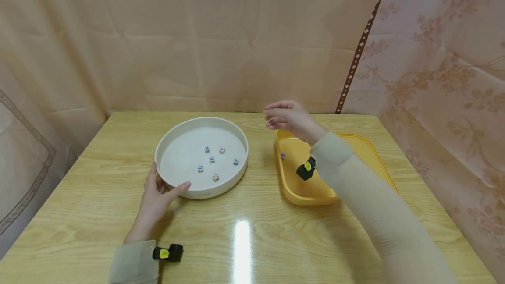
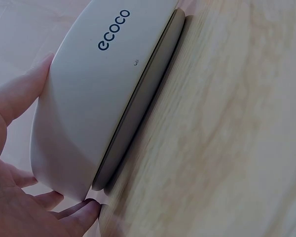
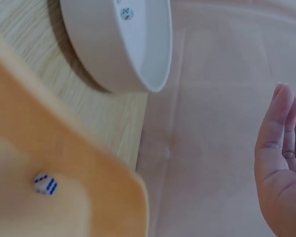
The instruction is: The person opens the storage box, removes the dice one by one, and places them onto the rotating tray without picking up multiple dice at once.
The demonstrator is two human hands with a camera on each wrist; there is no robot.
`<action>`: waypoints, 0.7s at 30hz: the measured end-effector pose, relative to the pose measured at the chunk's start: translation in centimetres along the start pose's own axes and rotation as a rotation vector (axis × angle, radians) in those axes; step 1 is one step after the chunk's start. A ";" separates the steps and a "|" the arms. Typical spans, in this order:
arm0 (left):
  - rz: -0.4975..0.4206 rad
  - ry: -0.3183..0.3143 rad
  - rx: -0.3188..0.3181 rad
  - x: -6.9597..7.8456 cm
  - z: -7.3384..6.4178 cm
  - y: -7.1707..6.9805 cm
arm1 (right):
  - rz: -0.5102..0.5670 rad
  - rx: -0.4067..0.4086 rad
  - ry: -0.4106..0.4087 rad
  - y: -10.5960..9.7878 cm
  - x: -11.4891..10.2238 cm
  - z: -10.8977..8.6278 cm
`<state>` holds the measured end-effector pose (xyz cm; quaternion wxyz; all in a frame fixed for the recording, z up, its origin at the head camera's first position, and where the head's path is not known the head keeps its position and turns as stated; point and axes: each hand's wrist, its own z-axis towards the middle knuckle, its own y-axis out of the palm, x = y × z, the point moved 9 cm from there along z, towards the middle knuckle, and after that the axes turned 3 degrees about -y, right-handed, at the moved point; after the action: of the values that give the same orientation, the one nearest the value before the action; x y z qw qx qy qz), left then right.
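Note:
A round white tray [image 1: 177, 152] stands at the left of the middle of the table, with several small white dice [image 1: 211, 160] spread inside. At its near left edge my left hand [image 1: 155, 198] holds it, thumb at the rim and fingers against the side and lower edge. Above the far left part of a yellow bin [image 1: 291, 183] hovers my right hand [image 1: 293, 119], fingers loosely bent, nothing between them. One die [image 3: 45, 184] with blue pips lies inside the bin near its left wall. My right forearm hides part of the bin.
Both containers stand on a wood-grain table [image 1: 221, 236], a strip of tabletop between them. Beige cloth [image 1: 236, 43] hangs behind the table's far edge, and a floral cloth [image 1: 446, 100] hangs on the right.

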<state>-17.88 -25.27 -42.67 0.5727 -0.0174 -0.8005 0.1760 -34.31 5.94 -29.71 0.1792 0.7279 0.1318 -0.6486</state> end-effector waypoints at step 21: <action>-0.012 0.008 -0.005 -0.1 -0.1 0.0 | 0.057 0.078 0.049 -6.0 4.7 -1.9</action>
<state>-17.80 -25.26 -42.75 0.5766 -0.0149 -0.7989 0.1706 -34.59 11.94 -34.71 0.1660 0.7534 0.0901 -0.6299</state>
